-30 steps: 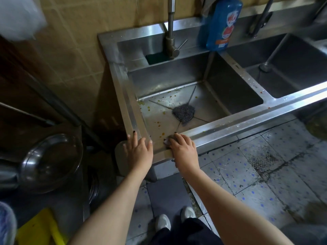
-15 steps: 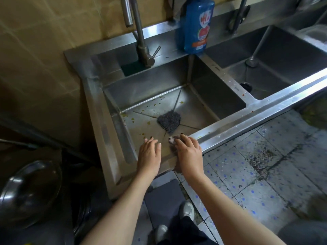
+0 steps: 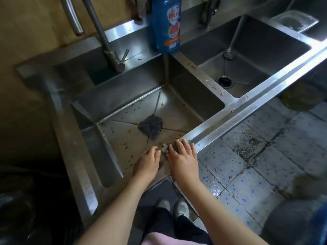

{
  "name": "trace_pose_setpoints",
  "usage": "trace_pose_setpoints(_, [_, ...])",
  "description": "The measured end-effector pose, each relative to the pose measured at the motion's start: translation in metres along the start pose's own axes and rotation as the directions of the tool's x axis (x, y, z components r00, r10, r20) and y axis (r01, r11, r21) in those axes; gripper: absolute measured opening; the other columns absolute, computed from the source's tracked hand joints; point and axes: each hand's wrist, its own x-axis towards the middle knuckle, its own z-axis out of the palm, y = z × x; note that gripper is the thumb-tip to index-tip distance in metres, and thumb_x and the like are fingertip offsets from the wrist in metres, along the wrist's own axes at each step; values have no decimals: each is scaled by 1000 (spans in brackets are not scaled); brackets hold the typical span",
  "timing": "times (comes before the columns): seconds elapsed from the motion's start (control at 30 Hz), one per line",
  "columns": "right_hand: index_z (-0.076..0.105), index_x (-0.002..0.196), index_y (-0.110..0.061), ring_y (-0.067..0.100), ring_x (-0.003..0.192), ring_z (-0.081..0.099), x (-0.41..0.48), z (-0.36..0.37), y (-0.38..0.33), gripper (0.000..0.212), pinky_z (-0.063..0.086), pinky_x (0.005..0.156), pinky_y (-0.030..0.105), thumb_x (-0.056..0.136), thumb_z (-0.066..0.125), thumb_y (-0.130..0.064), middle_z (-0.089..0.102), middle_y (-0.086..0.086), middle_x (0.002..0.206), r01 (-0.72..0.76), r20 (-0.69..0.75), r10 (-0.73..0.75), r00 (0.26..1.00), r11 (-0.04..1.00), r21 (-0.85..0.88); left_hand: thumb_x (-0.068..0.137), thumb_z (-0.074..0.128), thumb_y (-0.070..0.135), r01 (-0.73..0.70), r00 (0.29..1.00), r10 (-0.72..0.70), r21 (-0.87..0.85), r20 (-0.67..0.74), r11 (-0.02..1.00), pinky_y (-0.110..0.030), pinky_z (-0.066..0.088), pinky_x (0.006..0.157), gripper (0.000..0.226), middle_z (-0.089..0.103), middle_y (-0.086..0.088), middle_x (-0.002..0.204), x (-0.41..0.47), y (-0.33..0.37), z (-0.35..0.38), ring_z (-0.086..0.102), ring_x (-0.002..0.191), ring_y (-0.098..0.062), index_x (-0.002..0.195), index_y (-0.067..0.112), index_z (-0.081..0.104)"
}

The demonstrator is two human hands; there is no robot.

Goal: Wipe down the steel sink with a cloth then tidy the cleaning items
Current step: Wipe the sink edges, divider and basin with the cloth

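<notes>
Head view: the camera is looking down over both forearms at a steel sink (image 3: 212, 129) with two basins.
Right hand (image 3: 183, 160): it is lying flat, fingers straight and slightly spread, pressing on the cloth at the near edge of the left basin, beside the front rim.
Left hand (image 3: 147, 163): it is resting just beside the right one with relaxed fingers gripping nothing, fingertips reaching to the cloth's edge.
Cloth (image 3: 165, 148): only a small pale grey bit is showing between the two hands; the rest is lying hidden under the right fingers.
Basin floor: yellow and orange food specks are lying scattered over it.
Scrubber (image 3: 150, 127): a dark pad is sitting over the left basin's drain, apart from the hands.
Blue bottle (image 3: 167, 23): it is standing upright on the back ledge, between the basins.
Faucet (image 3: 106, 41): it is rising from the back ledge, with a green sponge (image 3: 100, 75) lying at its foot.
Shoes (image 3: 172, 206): they are standing on the floor below the sink.
</notes>
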Motion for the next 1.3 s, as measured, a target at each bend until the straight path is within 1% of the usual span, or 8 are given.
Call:
trace_pose_setpoints(0.23, [73, 103, -18, 35, 116, 56, 25, -9, 31, 46, 23, 105, 42, 87, 36, -41, 64, 10, 118, -179, 65, 178, 982, 984, 15, 100, 24, 35, -197, 972, 182, 88, 149, 976, -33, 33, 99, 42, 56, -9, 123, 30, 17, 8, 44, 119, -25, 112, 11, 57])
trace_pose_setpoints(0.4, [53, 132, -19, 30, 141, 22, 40, -22, 46, 42, 3, 116, 43, 98, 37, -38, 39, 8, 146, -300, 102, 301, 948, 954, -25, 99, 20, 40, -246, 961, 216, 176, 174, 953, -36, 35, 97, 46, 58, -6, 121, 37, 20, 6, 46, 117, -25, 112, 16, 57])
trace_pose_setpoints(0.5, [47, 136, -19, 29, 142, 16, 43, -23, 46, 42, 0, 116, 41, 99, 36, -35, 33, 8, 150, -334, 69, 336, 939, 942, -36, 98, 19, 43, -242, 961, 212, 168, 177, 956, -36, 37, 96, 48, 59, -7, 120, 38, 18, 7, 47, 115, -26, 112, 18, 58])
trace_pose_setpoints(0.6, [52, 132, -16, 33, 141, 21, 38, -17, 35, 42, 8, 116, 42, 99, 34, -35, 37, 12, 147, -385, 51, 385, 922, 923, -10, 99, 20, 41, -246, 956, 222, 114, 189, 962, -36, 37, 96, 48, 59, -8, 121, 39, 15, 9, 47, 114, -28, 115, 17, 58])
trace_pose_setpoints(0.73, [69, 108, -11, 40, 122, 49, 20, -8, 8, 43, 39, 101, 51, 89, 37, -33, 59, 15, 125, -387, -62, 388, 920, 922, 33, 99, 23, 38, -261, 957, 244, 98, 158, 960, -35, 38, 94, 44, 61, -9, 118, 42, 13, 13, 50, 111, -29, 113, 16, 59])
trace_pose_setpoints(0.87, [68, 110, -13, 38, 122, 50, 7, 1, -7, 40, 40, 103, 47, 88, 41, -32, 60, 13, 125, -369, -54, 369, 928, 929, 6, 99, 28, 36, -251, 963, 240, 93, 120, 963, -33, 38, 93, 41, 62, -10, 118, 44, 12, 16, 52, 110, -30, 114, 16, 60])
trace_pose_setpoints(1.07, [68, 110, -12, 39, 120, 51, 33, -1, 24, 43, 40, 101, 48, 89, 39, -34, 60, 14, 124, -400, -64, 398, 915, 917, -20, 98, 24, 42, -221, 967, 204, 109, 150, 969, -34, 39, 91, 46, 60, -8, 118, 39, 18, 8, 50, 111, -28, 117, 19, 59])
trace_pose_setpoints(1.3, [52, 132, -16, 33, 141, 19, 75, -16, 75, 41, 8, 116, 42, 98, 37, -34, 34, 12, 148, -509, -31, 509, 860, 860, -22, 98, 21, 44, -215, 966, 190, 144, 173, 966, -34, 39, 87, 50, 61, -8, 115, 40, 19, 7, 51, 107, -28, 113, 19, 62])
